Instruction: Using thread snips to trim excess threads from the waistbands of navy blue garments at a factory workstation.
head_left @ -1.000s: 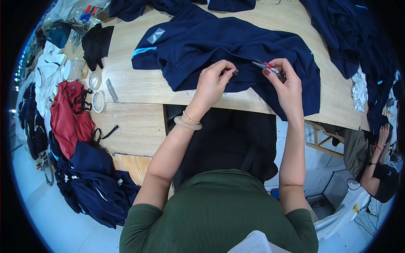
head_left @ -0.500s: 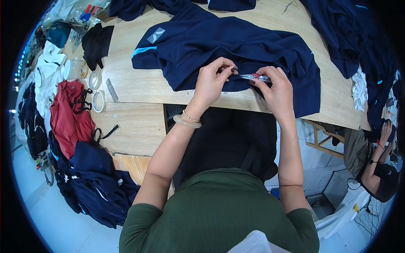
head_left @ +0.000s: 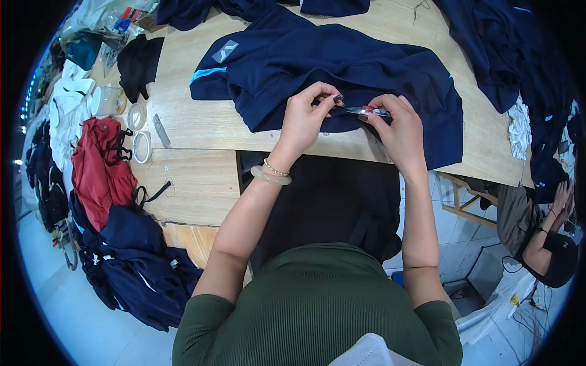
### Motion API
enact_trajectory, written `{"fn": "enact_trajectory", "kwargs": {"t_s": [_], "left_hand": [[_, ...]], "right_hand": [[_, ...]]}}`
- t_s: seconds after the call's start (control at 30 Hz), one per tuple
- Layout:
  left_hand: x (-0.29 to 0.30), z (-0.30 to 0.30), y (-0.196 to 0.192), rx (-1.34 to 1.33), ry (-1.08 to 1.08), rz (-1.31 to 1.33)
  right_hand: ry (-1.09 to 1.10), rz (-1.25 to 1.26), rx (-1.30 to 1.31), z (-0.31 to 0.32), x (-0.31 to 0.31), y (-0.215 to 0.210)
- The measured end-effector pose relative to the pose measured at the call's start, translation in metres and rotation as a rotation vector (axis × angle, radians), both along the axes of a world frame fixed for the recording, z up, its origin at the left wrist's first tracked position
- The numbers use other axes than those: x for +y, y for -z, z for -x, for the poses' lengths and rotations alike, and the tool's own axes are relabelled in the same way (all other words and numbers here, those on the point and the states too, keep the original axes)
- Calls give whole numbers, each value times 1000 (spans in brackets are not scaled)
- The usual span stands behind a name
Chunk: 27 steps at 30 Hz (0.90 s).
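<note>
A navy garment (head_left: 366, 58) with a light-blue stripe and a grey patch lies spread on the wooden table before me. At its near edge my left hand (head_left: 303, 122) is closed in a pinch, thumb against fingers, on the garment's cloth; any thread there is too small to make out. Just to the right, my right hand (head_left: 400, 131) grips a pair of small metal thread snips (head_left: 357, 110) with a red part near the fingers. The blades point left toward the pinching fingertips and look nearly closed.
Tape rolls (head_left: 141, 147), a black cloth piece (head_left: 139, 66) and a red garment (head_left: 102, 165) lie on the left. More navy garments (head_left: 137, 268) hang low at left, and others (head_left: 488, 55) lie at far right. A co-worker's arm (head_left: 540, 241) shows at the right edge.
The snips' blades have come closer together in my right hand. My left hand has hardly moved. The co-worker's hands at the right have shifted slightly.
</note>
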<state>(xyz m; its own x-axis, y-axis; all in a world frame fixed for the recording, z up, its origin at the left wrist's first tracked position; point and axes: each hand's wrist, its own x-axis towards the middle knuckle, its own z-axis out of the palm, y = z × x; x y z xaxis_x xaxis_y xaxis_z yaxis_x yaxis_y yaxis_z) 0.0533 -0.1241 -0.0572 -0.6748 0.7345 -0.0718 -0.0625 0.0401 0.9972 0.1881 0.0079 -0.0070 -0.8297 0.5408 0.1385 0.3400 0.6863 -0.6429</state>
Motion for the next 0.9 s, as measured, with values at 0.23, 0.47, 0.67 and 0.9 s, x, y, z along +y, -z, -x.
{"fn": "enact_trajectory", "kwargs": {"t_s": [0.23, 0.47, 0.67, 0.9], "left_hand": [[0, 0, 2, -13, 5, -14], [0, 0, 1, 0, 1, -8], [1, 0, 2, 11, 5, -5], [-10, 8, -3, 83, -15, 45]], "right_hand": [[-23, -33, -2, 3, -2, 3], [-32, -37, -7, 2, 0, 2], [-47, -58, 9, 3, -1, 7], [-1, 55, 20, -2, 5, 6]]}}
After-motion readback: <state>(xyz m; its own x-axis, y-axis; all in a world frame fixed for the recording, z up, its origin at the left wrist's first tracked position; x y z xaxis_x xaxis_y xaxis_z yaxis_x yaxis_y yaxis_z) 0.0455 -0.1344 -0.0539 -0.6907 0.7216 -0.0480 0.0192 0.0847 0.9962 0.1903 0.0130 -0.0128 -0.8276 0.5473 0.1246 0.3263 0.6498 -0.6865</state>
